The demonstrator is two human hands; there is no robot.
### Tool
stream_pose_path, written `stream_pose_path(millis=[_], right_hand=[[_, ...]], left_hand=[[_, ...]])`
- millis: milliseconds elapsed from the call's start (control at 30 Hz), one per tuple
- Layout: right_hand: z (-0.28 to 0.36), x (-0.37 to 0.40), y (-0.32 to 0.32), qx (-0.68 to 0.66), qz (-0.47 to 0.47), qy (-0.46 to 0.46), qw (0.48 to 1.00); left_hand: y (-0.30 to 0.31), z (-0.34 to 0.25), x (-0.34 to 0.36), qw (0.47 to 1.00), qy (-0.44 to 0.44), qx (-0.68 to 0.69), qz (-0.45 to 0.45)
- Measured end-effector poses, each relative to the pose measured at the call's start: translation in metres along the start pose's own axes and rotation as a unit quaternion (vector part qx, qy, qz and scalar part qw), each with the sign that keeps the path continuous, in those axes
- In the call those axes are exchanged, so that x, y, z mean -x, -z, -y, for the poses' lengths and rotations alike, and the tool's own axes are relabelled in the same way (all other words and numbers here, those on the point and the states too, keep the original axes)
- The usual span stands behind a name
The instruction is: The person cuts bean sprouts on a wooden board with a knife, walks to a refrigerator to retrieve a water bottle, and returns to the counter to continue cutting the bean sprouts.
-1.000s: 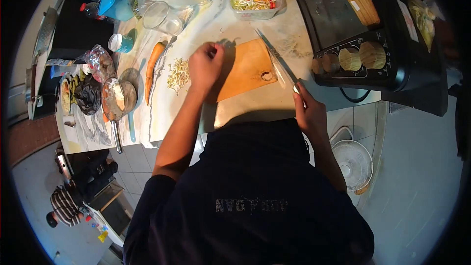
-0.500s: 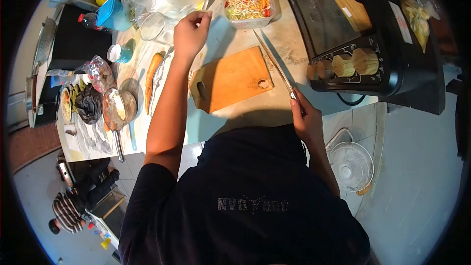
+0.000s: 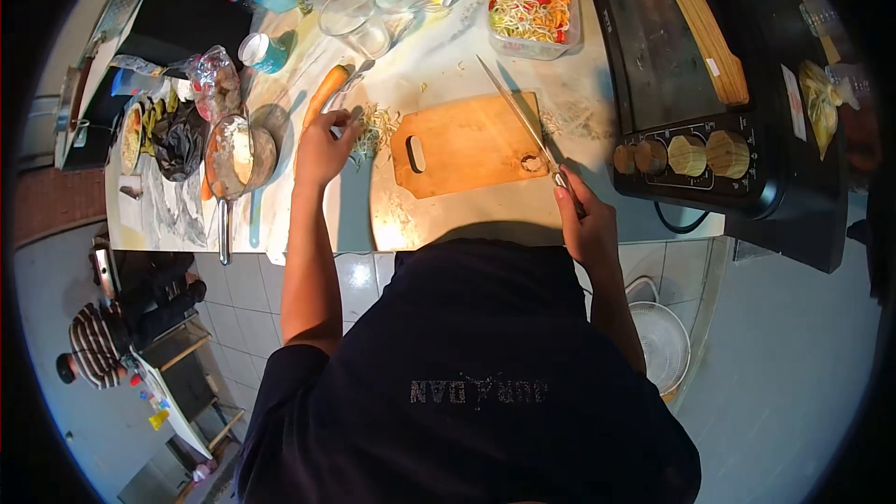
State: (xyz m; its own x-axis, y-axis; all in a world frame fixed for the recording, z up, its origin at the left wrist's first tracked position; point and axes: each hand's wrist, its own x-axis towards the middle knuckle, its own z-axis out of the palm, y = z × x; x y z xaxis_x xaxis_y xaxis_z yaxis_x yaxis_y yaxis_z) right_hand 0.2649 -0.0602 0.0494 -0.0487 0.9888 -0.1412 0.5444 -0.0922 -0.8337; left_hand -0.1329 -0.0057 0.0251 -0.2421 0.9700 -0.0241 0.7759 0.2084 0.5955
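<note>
My left hand [image 3: 324, 151] is over the table, its fingers slightly bent and apart, with nothing visibly held. Beside and partly behind it lies an orange carrot [image 3: 326, 96]. Just right of these fingers is a small heap of sprout scraps [image 3: 377, 131]. My right hand [image 3: 588, 221] grips the handle of a long knife [image 3: 519, 112], its blade pointing away from me and crossing the right end of a wooden cutting board [image 3: 467, 149]. Beyond the board, a clear plastic container [image 3: 533, 49] holds shredded carrot, sprouts and red pieces [image 3: 530, 0].
A black oven [image 3: 691, 121] with wooden knobs stands at the right. On the left are a sieve with a handle [image 3: 238, 157], a black plastic bag [image 3: 177, 145], a jar [image 3: 264, 53] and a clear cup [image 3: 355, 23]. Another person [image 3: 98, 341] is at lower left.
My left hand has come back toward me, from near the plastic bags to beside the carrot. The right hand still holds the knife. The view has shifted slightly.
</note>
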Motion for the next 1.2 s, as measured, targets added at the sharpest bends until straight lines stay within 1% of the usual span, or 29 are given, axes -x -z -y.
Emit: stream_pose_path(millis=[67, 100, 133, 200, 267, 333, 367, 433, 467, 500, 533, 567, 600, 667, 800, 900, 1000, 1067, 1100, 1133, 1200], right_hand=[[0.0, -0.001, -0.001, 0.014, 0.005, -0.007, 1.0], [-0.001, -0.001, -0.002, 0.015, 0.008, -0.004, 1.0], [-0.003, 0.0, -0.004, 0.003, 0.006, 0.004, 1.0], [-0.003, -0.001, -0.007, -0.009, 0.004, 0.016, 1.0], [-0.003, 0.0, -0.008, -0.009, 0.0, 0.024, 1.0], [-0.002, 0.0, -0.007, -0.004, 0.0, 0.025, 1.0], [-0.001, 0.0, -0.006, 0.001, 0.0, 0.022, 1.0], [0.002, 0.001, -0.003, 0.005, 0.001, 0.012, 1.0], [0.003, 0.002, -0.002, 0.009, 0.004, 0.003, 1.0], [0.002, 0.002, -0.003, 0.008, 0.004, 0.001, 1.0], [0.0, 0.002, -0.003, 0.007, 0.001, 0.001, 1.0], [-0.001, 0.002, -0.003, 0.006, -0.002, 0.002, 1.0], [-0.001, 0.002, -0.004, 0.004, -0.002, 0.0, 1.0], [-0.002, 0.001, -0.004, 0.004, 0.0, -0.007, 1.0], [-0.011, 0.0, -0.009, 0.014, 0.003, -0.008, 1.0], [-0.008, 0.001, -0.008, -0.002, -0.004, -0.005, 1.0], [-0.009, 0.003, -0.008, -0.007, 0.003, -0.005, 1.0], [-0.009, 0.003, -0.006, -0.007, 0.01, -0.024, 1.0], [-0.008, 0.003, -0.006, -0.007, 0.009, -0.025, 1.0], [-0.008, 0.004, -0.005, -0.008, 0.009, -0.02, 1.0], [-0.008, 0.005, -0.004, -0.008, 0.008, -0.018, 1.0]], left_hand=[[-0.002, -0.005, 0.007, 1.0, 0.006, -0.004, 0.016], [-0.009, 0.002, 0.006, 0.999, -0.04, -0.013, -0.007], [-0.012, 0.003, 0.007, 0.999, -0.038, -0.011, -0.01], [-0.02, -0.003, 0.008, 0.996, -0.059, -0.029, -0.06], [-0.024, -0.001, 0.01, 0.994, -0.067, -0.041, -0.074], [-0.031, 0.005, 0.009, 0.99, -0.072, -0.022, -0.12], [-0.032, 0.007, 0.009, 0.99, -0.073, -0.021, -0.12], [-0.031, 0.013, 0.008, 0.988, -0.038, 0.06, -0.137], [-0.027, 0.01, 0.01, 0.988, -0.038, 0.059, -0.135], [-0.022, 0.005, 0.013, 0.978, 0.022, 0.163, -0.125], [-0.018, 0.003, 0.015, 0.954, 0.082, 0.265, -0.115], [-0.017, 0.005, 0.014, 0.943, 0.082, 0.3, -0.118], [-0.017, 0.006, 0.015, 0.944, 0.082, 0.299, -0.118], [-0.014, 0.007, 0.016, 0.926, 0.085, 0.35, -0.114], [-0.011, 0.002, 0.021, 0.93, 0.064, 0.347, -0.106], [-0.014, -0.004, 0.023, 0.926, 0.07, 0.357, -0.102], [-0.02, -0.006, 0.024, 0.932, 0.084, 0.339, -0.094], [-0.025, -0.013, 0.023, 0.924, 0.084, 0.37, -0.044], [-0.024, -0.023, 0.023, 0.917, 0.124, 0.378, -0.004], [-0.028, -0.038, 0.026, 0.905, 0.135, 0.404, 0.004], [-0.042, -0.055, 0.027, 0.896, 0.106, 0.432, 0.021]])
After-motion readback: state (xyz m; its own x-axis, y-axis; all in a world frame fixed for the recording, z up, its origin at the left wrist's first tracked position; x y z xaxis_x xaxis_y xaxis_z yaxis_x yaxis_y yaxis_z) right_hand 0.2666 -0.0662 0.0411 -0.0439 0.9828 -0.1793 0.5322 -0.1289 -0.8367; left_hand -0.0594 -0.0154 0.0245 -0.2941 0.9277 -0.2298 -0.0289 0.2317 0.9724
